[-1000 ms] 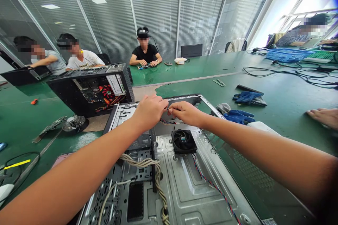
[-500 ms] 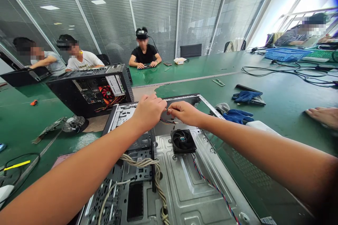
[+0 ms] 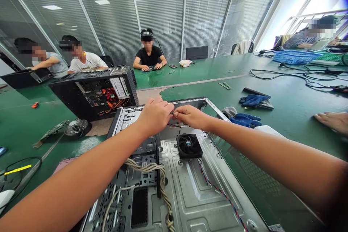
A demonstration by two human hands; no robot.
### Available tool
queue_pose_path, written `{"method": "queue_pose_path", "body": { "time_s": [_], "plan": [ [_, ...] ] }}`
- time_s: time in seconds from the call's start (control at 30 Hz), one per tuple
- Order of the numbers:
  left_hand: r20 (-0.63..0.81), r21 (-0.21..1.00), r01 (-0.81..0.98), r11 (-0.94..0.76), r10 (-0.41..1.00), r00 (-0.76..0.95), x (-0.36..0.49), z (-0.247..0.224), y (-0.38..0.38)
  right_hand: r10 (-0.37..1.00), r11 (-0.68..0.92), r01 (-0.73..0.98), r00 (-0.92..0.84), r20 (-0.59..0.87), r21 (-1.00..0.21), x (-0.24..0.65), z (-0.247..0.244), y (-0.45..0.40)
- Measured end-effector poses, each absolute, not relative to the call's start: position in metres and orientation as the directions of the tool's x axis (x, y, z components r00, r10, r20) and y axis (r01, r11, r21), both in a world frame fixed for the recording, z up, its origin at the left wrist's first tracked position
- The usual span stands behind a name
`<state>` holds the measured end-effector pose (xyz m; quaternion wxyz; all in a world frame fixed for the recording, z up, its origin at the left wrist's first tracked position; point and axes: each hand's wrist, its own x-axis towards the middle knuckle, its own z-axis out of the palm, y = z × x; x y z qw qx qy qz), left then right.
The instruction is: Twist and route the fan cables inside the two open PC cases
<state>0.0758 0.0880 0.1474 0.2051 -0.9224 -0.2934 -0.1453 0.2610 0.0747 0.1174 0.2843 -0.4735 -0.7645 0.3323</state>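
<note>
My left hand [image 3: 157, 114] and my right hand [image 3: 190, 116] meet fingertip to fingertip above the far end of an opened computer case [image 3: 185, 192]. Both are closed in a pinch. A tiny dark piece shows between the fingertips, too small to name. Just beneath them run some thin wires [image 3: 174, 125]; whether they join the pinched piece I cannot tell. A black case fan [image 3: 189, 145] lies on the bare metal floor of the case, its twisted red-and-blue lead [image 3: 214, 186] trailing toward me. Twisted beige cables [image 3: 162, 179] lie along the drive cage side.
Behind on the left stands another computer tower [image 3: 94, 92] with a red fan. A metal part [image 3: 76, 127] sits near it. To the right are blue gloves [image 3: 254, 101], black cables [image 3: 296, 74] and another person's hand [image 3: 331, 120]. Several people sit around the green table [image 3: 201, 76].
Almost nothing differs. My hands remain pinched together, with the left fingertips shifted slightly to the right, closer against the right ones. The case and fan have stayed put.
</note>
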Motion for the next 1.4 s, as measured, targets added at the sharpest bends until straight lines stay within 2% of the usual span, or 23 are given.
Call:
{"method": "queue_pose_path", "body": {
  "time_s": [0.43,0.7,1.1,1.4],
  "plan": [
    [0.424,-0.350,0.579,-0.736,0.427,0.799,0.0741,0.1412,0.0956,0.912,0.235,0.425,-0.407,0.048,-0.874,0.2609,0.1145,0.0754],
    [0.401,-0.317,0.591,-0.742,0.460,0.792,0.0756,0.1444,0.0928,0.917,0.201,0.428,-0.398,0.016,-0.881,0.2599,0.1155,0.0745],
    [0.294,-0.189,0.672,-0.716,0.612,0.734,0.0795,0.1470,0.0889,0.920,0.336,0.562,-0.367,0.136,-0.756,0.2599,0.1156,0.0768],
    [0.227,-0.079,0.704,-0.706,0.675,0.702,0.0806,0.1497,0.0887,0.923,0.372,0.623,-0.327,0.203,-0.688,0.2603,0.1156,0.0762]
  ]
}}
